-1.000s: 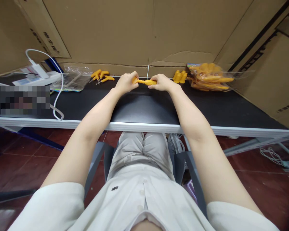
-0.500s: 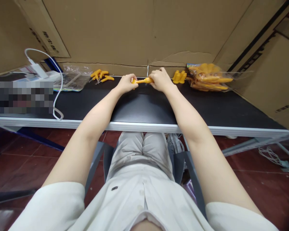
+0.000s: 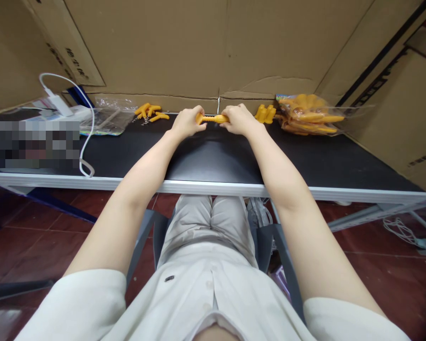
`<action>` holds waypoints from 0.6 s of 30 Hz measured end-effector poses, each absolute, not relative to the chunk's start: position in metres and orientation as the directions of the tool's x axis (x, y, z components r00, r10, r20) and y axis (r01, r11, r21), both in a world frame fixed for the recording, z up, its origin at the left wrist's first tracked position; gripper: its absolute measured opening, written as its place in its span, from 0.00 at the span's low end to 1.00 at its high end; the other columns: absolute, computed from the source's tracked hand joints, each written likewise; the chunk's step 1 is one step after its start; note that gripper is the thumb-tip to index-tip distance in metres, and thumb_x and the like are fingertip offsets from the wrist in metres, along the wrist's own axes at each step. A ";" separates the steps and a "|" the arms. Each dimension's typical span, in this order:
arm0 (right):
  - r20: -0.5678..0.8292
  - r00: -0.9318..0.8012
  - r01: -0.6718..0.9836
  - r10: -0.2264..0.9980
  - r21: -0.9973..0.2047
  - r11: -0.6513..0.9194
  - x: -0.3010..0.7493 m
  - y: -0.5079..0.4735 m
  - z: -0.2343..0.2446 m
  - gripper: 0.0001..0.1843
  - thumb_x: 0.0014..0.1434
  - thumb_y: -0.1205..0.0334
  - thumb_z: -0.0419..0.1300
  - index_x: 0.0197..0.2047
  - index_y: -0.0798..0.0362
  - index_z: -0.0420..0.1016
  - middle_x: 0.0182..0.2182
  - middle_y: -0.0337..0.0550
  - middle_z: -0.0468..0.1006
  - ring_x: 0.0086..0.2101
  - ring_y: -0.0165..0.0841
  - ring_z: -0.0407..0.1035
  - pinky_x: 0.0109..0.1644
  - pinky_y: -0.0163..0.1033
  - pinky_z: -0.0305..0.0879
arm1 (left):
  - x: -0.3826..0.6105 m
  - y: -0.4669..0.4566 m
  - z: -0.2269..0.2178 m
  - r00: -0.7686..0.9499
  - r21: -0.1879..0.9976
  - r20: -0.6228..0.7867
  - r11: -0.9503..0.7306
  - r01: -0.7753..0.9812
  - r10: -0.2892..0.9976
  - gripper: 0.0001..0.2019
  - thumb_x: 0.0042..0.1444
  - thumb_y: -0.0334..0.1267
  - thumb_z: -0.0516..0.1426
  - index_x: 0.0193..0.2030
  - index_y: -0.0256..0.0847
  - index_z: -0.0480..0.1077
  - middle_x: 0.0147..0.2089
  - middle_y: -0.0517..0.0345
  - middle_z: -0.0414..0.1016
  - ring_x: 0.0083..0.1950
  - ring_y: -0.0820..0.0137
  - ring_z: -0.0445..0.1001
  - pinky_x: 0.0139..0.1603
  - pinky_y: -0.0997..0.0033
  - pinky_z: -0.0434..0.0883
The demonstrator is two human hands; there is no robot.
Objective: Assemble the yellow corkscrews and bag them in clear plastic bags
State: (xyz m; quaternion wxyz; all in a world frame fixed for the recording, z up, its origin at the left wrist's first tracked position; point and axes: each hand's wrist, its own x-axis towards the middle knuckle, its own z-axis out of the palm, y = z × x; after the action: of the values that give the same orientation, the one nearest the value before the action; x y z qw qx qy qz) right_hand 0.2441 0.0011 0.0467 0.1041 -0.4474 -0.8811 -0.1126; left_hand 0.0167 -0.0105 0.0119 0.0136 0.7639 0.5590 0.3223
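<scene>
Head view: a yellow rod [image 3: 213, 119] is held level just above the far part of the tabletop [image 3: 213, 163], near the cardboard [image 3: 156, 47] behind it. Its left end is clenched in the left hand [image 3: 185, 123] and its right end in the right hand [image 3: 238, 120]. Only a short ribbed stretch is seen between the fingers [image 3: 190, 113].

Whether the ends are being twisted or pressed cannot be told. Either way, the work is judged best done with both grips kept close to the middle and the force kept along the rod's length, so that the thin stretch is not bent.

Loose pieces [image 3: 151, 112] lie to the left, more pieces [image 3: 265, 113] just right of the right hand, and a filled bag [image 3: 307, 114] beyond those. A cable [image 3: 87, 142] trails at the far left.
</scene>
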 end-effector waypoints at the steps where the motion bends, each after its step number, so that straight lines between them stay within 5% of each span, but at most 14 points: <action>1: 0.276 -0.570 0.818 0.774 0.098 0.567 0.245 0.000 0.049 0.17 0.72 0.60 0.61 0.56 0.59 0.85 0.54 0.59 0.85 0.59 0.54 0.77 0.69 0.60 0.64 | 0.016 -0.009 0.011 0.177 0.369 0.488 -0.386 0.845 0.854 0.22 0.56 0.39 0.67 0.58 0.43 0.76 0.45 0.51 0.81 0.57 0.52 0.78 0.64 0.58 0.72; 18: 0.351 -0.589 0.792 0.728 0.072 0.606 0.251 0.016 0.038 0.20 0.74 0.56 0.59 0.62 0.57 0.77 0.58 0.63 0.81 0.60 0.58 0.73 0.65 0.60 0.64 | 0.018 -0.002 0.006 0.136 0.465 0.499 -0.397 0.791 0.856 0.13 0.56 0.38 0.66 0.48 0.42 0.76 0.44 0.54 0.82 0.50 0.57 0.79 0.60 0.57 0.73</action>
State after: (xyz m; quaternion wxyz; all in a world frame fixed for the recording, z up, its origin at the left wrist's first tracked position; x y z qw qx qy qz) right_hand 0.2505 0.0158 0.0376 0.1445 -0.4299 -0.8843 -0.1111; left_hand 0.0184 -0.0017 0.0063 0.0444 0.7522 0.5473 0.3641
